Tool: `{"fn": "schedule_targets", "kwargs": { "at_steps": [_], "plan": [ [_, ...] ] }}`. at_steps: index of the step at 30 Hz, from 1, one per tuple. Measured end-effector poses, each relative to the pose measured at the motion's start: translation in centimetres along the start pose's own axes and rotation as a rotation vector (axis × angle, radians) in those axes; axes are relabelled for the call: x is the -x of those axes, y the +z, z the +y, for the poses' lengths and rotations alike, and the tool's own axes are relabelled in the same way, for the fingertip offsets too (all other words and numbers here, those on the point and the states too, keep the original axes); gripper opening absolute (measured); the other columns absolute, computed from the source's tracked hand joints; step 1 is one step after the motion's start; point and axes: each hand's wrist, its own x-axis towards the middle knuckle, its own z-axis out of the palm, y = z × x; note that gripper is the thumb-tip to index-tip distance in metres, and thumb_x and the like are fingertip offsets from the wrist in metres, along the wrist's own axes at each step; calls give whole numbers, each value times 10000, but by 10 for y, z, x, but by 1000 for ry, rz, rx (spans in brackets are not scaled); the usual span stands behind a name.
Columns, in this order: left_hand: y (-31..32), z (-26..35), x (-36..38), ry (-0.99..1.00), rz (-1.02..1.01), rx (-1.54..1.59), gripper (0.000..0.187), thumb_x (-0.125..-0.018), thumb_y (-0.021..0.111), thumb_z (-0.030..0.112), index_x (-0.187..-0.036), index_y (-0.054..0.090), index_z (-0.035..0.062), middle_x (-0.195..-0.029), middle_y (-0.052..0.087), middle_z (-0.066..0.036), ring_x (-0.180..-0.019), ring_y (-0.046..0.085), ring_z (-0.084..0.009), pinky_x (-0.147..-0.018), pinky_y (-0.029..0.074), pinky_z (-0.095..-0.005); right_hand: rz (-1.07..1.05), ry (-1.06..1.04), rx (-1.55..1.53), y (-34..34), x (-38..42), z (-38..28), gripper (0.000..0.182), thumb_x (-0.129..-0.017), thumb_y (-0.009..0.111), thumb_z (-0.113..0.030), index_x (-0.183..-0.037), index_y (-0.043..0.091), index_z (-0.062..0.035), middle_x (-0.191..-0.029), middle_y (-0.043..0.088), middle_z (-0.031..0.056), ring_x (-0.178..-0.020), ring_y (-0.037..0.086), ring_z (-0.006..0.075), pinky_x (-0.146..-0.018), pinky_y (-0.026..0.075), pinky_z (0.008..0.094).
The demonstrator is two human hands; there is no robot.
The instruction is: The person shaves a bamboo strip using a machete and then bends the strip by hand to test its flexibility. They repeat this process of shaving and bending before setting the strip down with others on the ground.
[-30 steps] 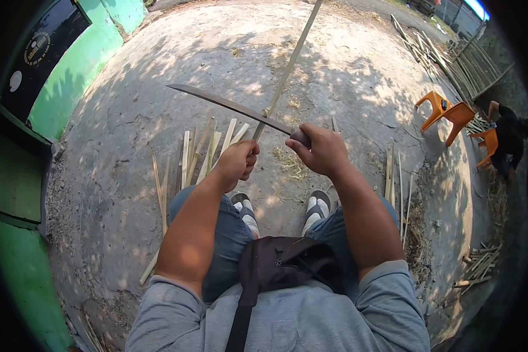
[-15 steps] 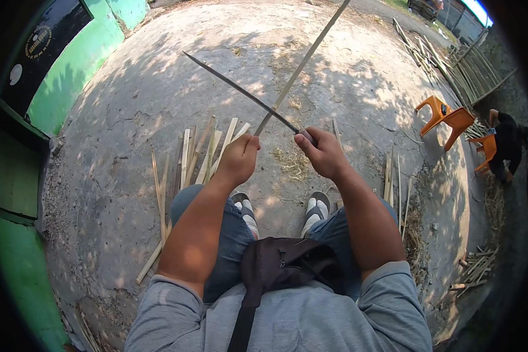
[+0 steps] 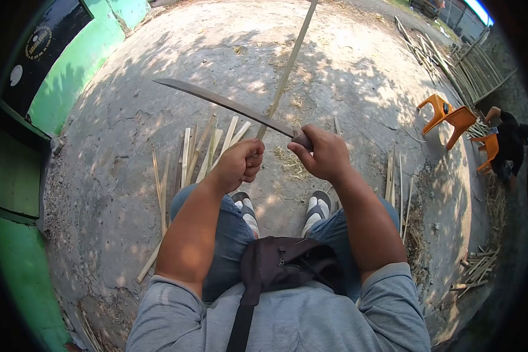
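My left hand [image 3: 239,164] is closed round the near end of a long thin bamboo strip [image 3: 292,61], which stretches up and away past the top of the view. My right hand [image 3: 322,151] grips the handle of a long-bladed machete [image 3: 217,100]. The blade points to the upper left, its flat side partly showing, and crosses the strip just beyond my left fist. Both hands are close together above the ground between my knees.
Split bamboo strips [image 3: 186,154] lie by my left leg, others [image 3: 389,176] by my right. Orange plastic stools [image 3: 460,120] and a person in dark clothes [image 3: 508,144] are at the right. Bamboo poles [image 3: 431,58] lie behind them. A green wall [image 3: 64,82] stands left.
The machete has swung lower and flatter to the left, its blade face turning more into view. The strip's far end has moved left, and my left fist has turned and dropped slightly.
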Motion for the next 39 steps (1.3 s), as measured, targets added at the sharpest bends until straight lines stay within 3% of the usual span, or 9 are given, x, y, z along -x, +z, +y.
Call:
{"fn": "schedule_targets", "kwargs": {
  "at_steps": [6,9,12,15,18,21,24,33,39],
  "plan": [
    [-17,3,0,-87,-190,116,145,-1064,498,257,-952,478,166,-671,361,86,-481,265,-13,-419,215,-220,56,-83,98,-1,-5,4,438,-892,769,-491,-1006,652,-85,-795,685,130,-702,686,370,-608,525,454],
    [-6,2,4,-59,-80,-18,135,-1042,560,252,-954,500,169,-672,367,90,-494,301,-12,-424,224,-217,53,-109,115,-5,-4,3,435,-880,782,-482,-1011,651,-88,-785,686,113,-700,692,353,-608,529,451],
    [10,3,6,-16,38,-167,125,-1020,597,244,-963,529,156,-696,388,99,-535,342,-8,-458,246,-194,37,-119,121,-4,-2,1,421,-893,749,-524,-923,622,-124,-774,696,93,-684,705,329,-611,541,446],
    [-2,-5,-8,11,221,-394,224,-968,712,293,-915,562,136,-704,429,92,-555,387,-31,-477,280,-229,68,-181,123,2,-3,2,419,-889,753,-522,-917,619,-126,-769,691,86,-683,705,316,-608,537,439],
    [-5,-17,-16,207,467,-787,337,-912,792,356,-844,585,98,-691,508,52,-578,464,-79,-513,361,-278,67,-194,117,3,-3,-3,426,-888,748,-531,-918,620,-126,-765,686,80,-687,704,313,-606,532,436],
    [-2,-17,-17,271,632,-1060,478,-892,770,488,-790,612,49,-715,652,-72,-660,651,-243,-628,509,-392,47,-177,132,4,-2,-3,430,-889,741,-539,-917,621,-127,-765,682,77,-690,703,312,-605,529,441],
    [0,-14,-16,247,650,-1109,509,-898,750,518,-823,642,26,-745,682,-140,-710,686,-293,-680,527,-428,29,-153,117,5,-1,-2,429,-894,736,-541,-910,622,-128,-761,682,78,-688,702,316,-606,530,441],
    [-1,-16,-16,352,710,-1142,503,-1041,553,468,-842,616,11,-719,654,-221,-743,668,-436,-693,506,-517,21,-143,107,6,-2,-1,438,-910,713,-555,-887,619,-128,-757,686,83,-678,699,324,-603,532,444],
    [3,-16,-12,454,711,-1310,467,-1048,550,441,-843,613,26,-711,655,-234,-743,665,-478,-664,495,-568,-12,-120,102,7,-1,-3,450,-922,690,-569,-886,614,-127,-762,695,91,-687,704,335,-603,532,457]
  ]
}}
